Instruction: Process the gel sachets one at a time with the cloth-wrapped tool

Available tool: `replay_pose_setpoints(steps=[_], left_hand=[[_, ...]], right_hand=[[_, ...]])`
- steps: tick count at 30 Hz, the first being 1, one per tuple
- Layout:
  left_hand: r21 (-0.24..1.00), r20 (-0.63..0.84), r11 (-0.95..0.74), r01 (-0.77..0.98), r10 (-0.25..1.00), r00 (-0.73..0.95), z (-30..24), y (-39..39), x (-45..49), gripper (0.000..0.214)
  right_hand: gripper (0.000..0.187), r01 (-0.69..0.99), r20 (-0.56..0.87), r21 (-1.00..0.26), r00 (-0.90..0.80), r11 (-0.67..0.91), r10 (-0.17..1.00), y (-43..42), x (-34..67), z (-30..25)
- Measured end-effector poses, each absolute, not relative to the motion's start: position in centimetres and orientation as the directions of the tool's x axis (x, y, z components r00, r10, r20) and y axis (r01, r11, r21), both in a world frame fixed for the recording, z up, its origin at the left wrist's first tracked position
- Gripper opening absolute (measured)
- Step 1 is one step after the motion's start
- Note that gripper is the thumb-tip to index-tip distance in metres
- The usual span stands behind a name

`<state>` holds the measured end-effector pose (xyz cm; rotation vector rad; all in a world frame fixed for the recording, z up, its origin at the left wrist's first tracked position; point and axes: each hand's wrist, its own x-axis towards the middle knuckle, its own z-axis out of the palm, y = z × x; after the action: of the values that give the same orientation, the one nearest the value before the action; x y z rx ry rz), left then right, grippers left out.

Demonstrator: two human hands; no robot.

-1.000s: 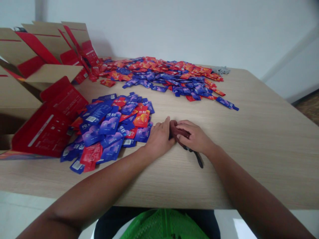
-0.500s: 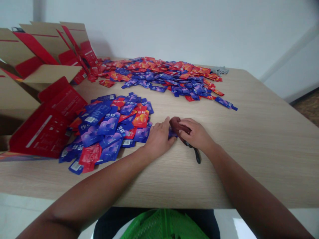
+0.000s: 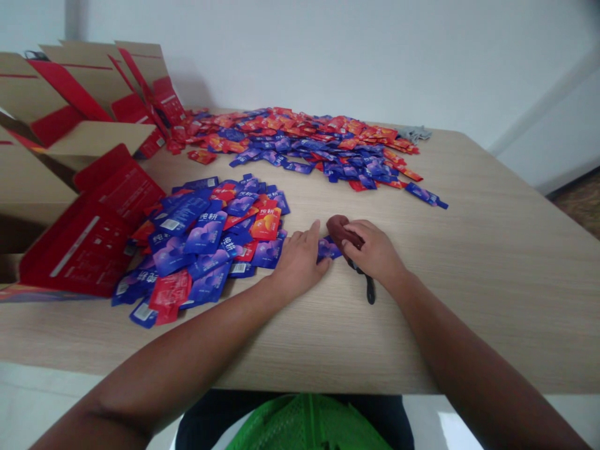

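Observation:
A blue-purple sachet (image 3: 329,248) lies flat on the table, its left end covered by my left hand (image 3: 302,255). That hand rests flat on the tabletop, index finger stretched out and thumb along the sachet's near edge. In my right hand (image 3: 372,249) is a rounded, dark red-brown handheld tool (image 3: 338,230) with a black strap (image 3: 370,290) hanging toward me. The fingers and thumb close round its body. The tool's head sits at the sachet's right end; whether it touches the sachet I cannot tell. Its underside is hidden.
A heap of blue and red sachets (image 3: 206,234) lies left of my hands. Another long heap (image 3: 309,140) stretches along the back of the table (image 3: 492,250). Open red cardboard boxes (image 3: 89,237) stand at the left. A grey cloth (image 3: 415,133) lies at the back right.
My right hand and the red-brown tool have shifted slightly right, uncovering more of the blue sachet. My left hand has stayed in place.

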<state>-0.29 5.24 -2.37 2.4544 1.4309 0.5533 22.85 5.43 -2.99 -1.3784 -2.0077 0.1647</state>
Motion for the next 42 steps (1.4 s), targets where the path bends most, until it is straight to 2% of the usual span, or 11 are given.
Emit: replay_pose_setpoints(steps=[4,8,11,17,22,26,32,37,39,42], left_hand=[[0.407,0.201,-0.49,0.771,0.871,0.448,-2.1,5.1,-0.3,0.09],[0.422,0.21,-0.495,0.759,0.868,0.45,-1.9,5.2,-0.3,0.088],[0.417,0.216,-0.499,0.76,0.866,0.451,-2.1,5.2,-0.3,0.089],[0.399,0.214,-0.491,0.774,0.871,0.442,-2.3,5.2,-0.2,0.088],[0.395,0.188,-0.482,0.782,0.875,0.445,-2.1,5.2,-0.2,0.09],[0.389,0.18,-0.481,0.786,0.876,0.447,-2.1,5.2,-0.3,0.091],[0.393,0.185,-0.481,0.784,0.876,0.445,-2.4,5.3,-0.2,0.093],[0.402,0.195,-0.485,0.777,0.874,0.445,-2.2,5.2,-0.3,0.093],[0.414,0.197,-0.488,0.769,0.872,0.448,-2.1,5.2,-0.2,0.091],[0.418,0.209,-0.491,0.764,0.871,0.445,-2.1,5.3,-0.2,0.088]], right_hand=[[0.033,0.705,0.535,-0.499,-0.206,0.503,0.819,4.6,22.0,-2.1],[0.033,0.617,0.469,-0.52,-0.372,0.591,0.801,4.0,21.5,-1.8],[0.033,0.604,0.421,-0.534,-0.417,0.591,0.806,4.0,21.3,-2.0],[0.035,0.656,0.422,-0.51,-0.373,0.557,0.826,4.6,21.7,-2.6],[0.036,0.77,0.418,-0.476,-0.228,0.426,0.879,5.7,23.0,-3.4],[0.036,0.791,0.405,-0.468,-0.205,0.394,0.891,6.0,23.5,-3.5],[0.035,0.793,0.417,-0.464,-0.197,0.395,0.887,5.7,23.3,-3.3],[0.036,0.733,0.531,-0.494,-0.172,0.468,0.829,4.9,22.5,-2.6],[0.037,0.678,0.556,-0.514,-0.203,0.525,0.806,4.6,22.1,-2.3],[0.038,0.621,0.503,-0.529,-0.319,0.579,0.803,4.2,21.6,-2.3]])
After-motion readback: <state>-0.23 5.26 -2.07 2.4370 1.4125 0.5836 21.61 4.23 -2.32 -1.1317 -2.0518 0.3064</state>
